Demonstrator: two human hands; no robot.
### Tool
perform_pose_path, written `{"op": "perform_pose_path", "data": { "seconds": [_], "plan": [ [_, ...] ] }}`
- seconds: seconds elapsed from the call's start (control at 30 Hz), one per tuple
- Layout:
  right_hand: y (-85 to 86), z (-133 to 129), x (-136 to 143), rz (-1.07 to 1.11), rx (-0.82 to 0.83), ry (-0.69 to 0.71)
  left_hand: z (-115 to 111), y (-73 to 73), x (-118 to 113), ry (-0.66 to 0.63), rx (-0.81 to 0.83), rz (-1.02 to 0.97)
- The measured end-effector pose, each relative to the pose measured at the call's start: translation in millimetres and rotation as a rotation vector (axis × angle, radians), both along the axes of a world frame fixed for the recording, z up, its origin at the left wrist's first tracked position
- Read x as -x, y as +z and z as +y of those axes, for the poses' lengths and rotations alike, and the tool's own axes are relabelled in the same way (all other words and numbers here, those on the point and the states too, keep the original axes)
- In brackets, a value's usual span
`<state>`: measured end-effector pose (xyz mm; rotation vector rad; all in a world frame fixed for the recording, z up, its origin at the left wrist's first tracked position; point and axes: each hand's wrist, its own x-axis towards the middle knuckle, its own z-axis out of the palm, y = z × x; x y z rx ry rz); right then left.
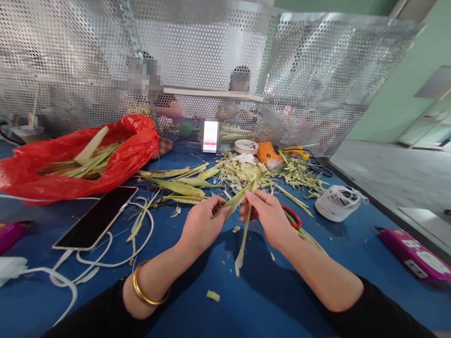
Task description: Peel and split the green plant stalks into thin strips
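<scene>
Between my two hands, above the blue table (236, 311), is a folded strip of pale green corn husk (239, 197). My left hand (204, 221) pinches one end between thumb and fingers. At the fold, my right hand (266, 216) grips the husk, and a narrow tail hangs down toward me. Scissors with a red handle (294, 216) lie beside my right hand, partly hidden by it. Long husk leaves (181, 188) lie just beyond my left hand. Past my fingers sits a heap of torn husk scraps (235, 172).
A red plastic bag (32, 171) of husks stands left, near a phone (98, 218) and looping white cable (152, 225). A white string roll (337, 202) and purple packet (417, 255) lie right. A lit phone (210, 137) stands before the perforated metal screen (202, 41); two people are behind it.
</scene>
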<state>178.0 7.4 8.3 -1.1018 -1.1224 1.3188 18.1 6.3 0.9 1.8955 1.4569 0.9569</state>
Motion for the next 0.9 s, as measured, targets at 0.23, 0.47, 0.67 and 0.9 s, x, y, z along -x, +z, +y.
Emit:
{"op": "perform_pose_path", "data": {
  "seconds": [0.23,0.47,0.67,0.9],
  "plan": [
    [3.5,-9,3,0.056,0.081,0.236,-2,7.2,3,0.02,-0.053,0.01],
    [12.6,-15,1,0.215,0.041,0.437,6,7.7,10,0.105,-0.059,0.038],
    [20.1,-23,1,0.286,0.029,0.537,13,5.1,15,0.148,-0.059,0.045],
    [28.4,-41,-7,0.283,0.187,0.865,22,-1.6,17,0.181,0.166,-0.209]
  ]
}}
